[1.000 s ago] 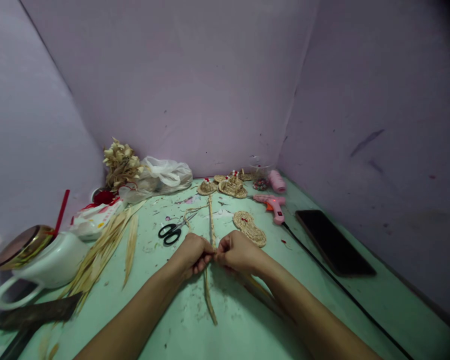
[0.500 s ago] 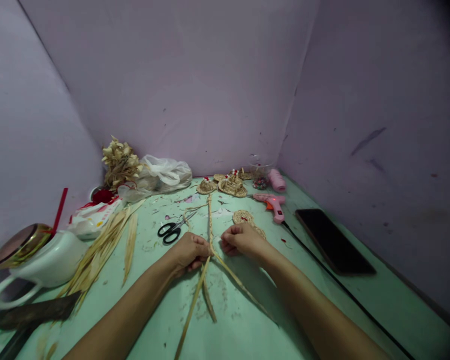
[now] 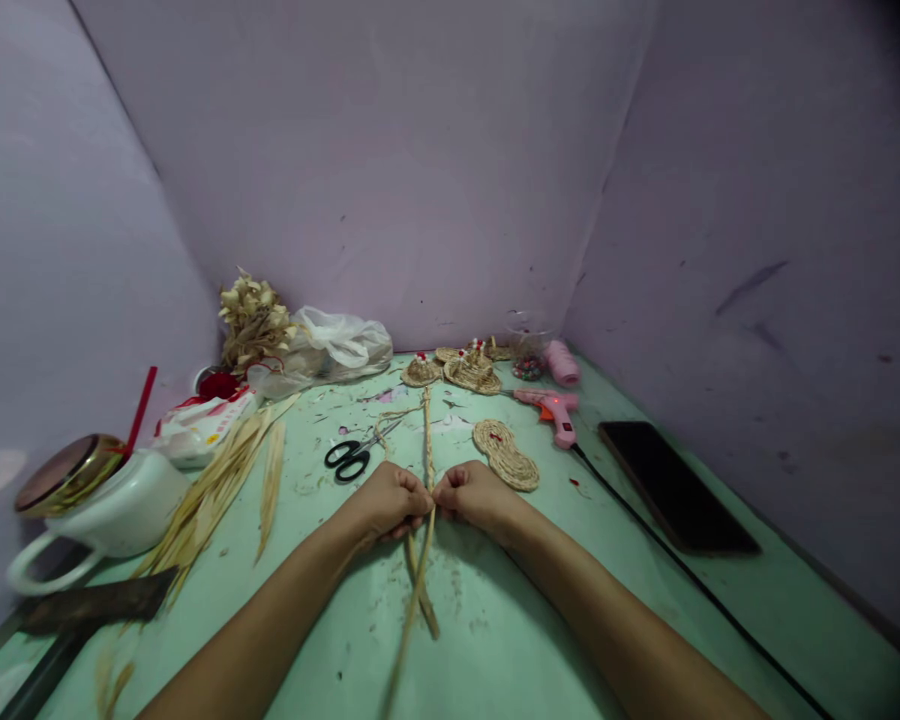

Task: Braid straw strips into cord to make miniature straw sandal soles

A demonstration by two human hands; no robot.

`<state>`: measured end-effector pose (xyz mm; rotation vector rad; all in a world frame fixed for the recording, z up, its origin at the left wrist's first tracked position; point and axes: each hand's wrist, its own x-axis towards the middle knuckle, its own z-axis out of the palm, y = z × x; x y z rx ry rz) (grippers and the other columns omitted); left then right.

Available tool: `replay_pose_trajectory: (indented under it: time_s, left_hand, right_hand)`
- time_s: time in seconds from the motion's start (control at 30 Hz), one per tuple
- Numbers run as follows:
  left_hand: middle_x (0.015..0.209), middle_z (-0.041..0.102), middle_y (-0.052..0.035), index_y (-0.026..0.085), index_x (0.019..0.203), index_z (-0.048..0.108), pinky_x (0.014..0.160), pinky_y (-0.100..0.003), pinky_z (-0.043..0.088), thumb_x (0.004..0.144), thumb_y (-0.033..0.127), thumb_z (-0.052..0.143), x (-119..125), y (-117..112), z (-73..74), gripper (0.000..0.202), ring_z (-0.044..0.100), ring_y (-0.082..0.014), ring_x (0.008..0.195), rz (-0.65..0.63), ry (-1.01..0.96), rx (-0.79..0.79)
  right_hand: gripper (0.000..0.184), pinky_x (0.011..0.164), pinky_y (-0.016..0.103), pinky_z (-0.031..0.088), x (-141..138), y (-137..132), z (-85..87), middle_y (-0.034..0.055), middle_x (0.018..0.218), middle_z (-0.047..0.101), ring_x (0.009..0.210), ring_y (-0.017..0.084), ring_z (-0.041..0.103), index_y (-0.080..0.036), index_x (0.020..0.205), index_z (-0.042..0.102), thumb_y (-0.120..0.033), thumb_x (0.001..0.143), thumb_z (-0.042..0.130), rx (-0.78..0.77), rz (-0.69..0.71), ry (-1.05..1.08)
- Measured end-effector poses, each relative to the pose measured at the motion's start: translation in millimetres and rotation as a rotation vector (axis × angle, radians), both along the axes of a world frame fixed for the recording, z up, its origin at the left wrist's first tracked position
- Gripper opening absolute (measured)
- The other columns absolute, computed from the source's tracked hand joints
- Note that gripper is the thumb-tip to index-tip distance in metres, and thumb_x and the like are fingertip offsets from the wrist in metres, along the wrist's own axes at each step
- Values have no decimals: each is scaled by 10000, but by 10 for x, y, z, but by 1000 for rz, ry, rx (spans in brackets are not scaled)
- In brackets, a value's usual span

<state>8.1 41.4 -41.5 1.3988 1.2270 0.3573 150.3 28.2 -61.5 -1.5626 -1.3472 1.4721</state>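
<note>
A narrow braid of dried straw-coloured strips (image 3: 428, 435) runs away from me along the middle of the table. At its near end, my left hand (image 3: 388, 505) is closed in a pinch on it. Close beside, almost touching the left, my right hand (image 3: 474, 497) is also pinched shut at the braid's working end; its fingertips partly hide what they grip. Loose strips (image 3: 418, 590) hang below the hands toward me, two of them crossing. Just past my right hand lies a flat coiled straw piece (image 3: 511, 462) shaped like a figure eight. Black-handled scissors (image 3: 350, 462) rest left of the braid.
Right of the braid are a pink glue gun (image 3: 555, 408) with a black cord and a dark phone (image 3: 675, 485). Small straw hats (image 3: 471, 375) sit at the back. Dried strips (image 3: 225, 480), a white teapot-like vessel (image 3: 131, 505) and a dark blade (image 3: 105, 603) line the left.
My right hand has moved left to meet the braid beside my left hand. The strip that trailed to the lower right no longer lies there. The view has shifted slightly.
</note>
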Motion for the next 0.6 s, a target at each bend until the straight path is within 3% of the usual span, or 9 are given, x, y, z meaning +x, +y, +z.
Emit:
replay_pose_trajectory:
  time_s: [0.2, 0.3, 0.43, 0.5, 0.6]
  left_hand:
    - [347, 401, 25, 149, 429, 467, 352, -205, 190, 587, 188, 481, 30, -106, 118, 163, 284, -58, 304, -2, 224, 139]
    - [391, 390, 16, 156, 431, 462, 411, -217, 205, 599, 170, 476, 142, -253, 78, 169, 330, -81, 377, 9, 371, 364]
    - [533, 495, -44, 150, 569, 570, 509, -240, 262, 650, 203, 480, 249, -462, -6, 132, 451, -141, 516, 73, 547, 634]
    - [585, 528, -68, 145, 634, 602, 542, -250, 284, 666, 209, 475, 246, -498, 0, 146, 484, -161, 562, 66, 585, 673]
    - [498, 485, -32, 143, 520, 560, 498, -234, 276, 635, 217, 502, 179, -411, 75, 148, 458, -136, 498, -25, 520, 587]
  right_hand:
    - [75, 362, 188, 177, -8, -20, 18, -59, 377, 438, 342, 35, 288, -133, 507, 527, -102, 562, 485, -8, 13, 78]
    - [76, 364, 183, 174, -27, -23, 36, -65, 369, 416, 344, 36, 284, -135, 509, 513, -89, 550, 469, -27, -13, 122]
    - [76, 368, 175, 188, -32, -18, 32, -65, 381, 424, 354, 35, 296, -130, 515, 519, -73, 531, 471, -42, -27, 175]
    - [69, 373, 169, 206, -21, -19, 29, -70, 391, 433, 361, 33, 314, -131, 526, 514, -65, 511, 501, -48, -23, 206]
    - [135, 380, 162, 230, 9, -28, 47, -83, 402, 445, 361, 31, 343, -138, 568, 499, -51, 475, 543, -66, -21, 252]
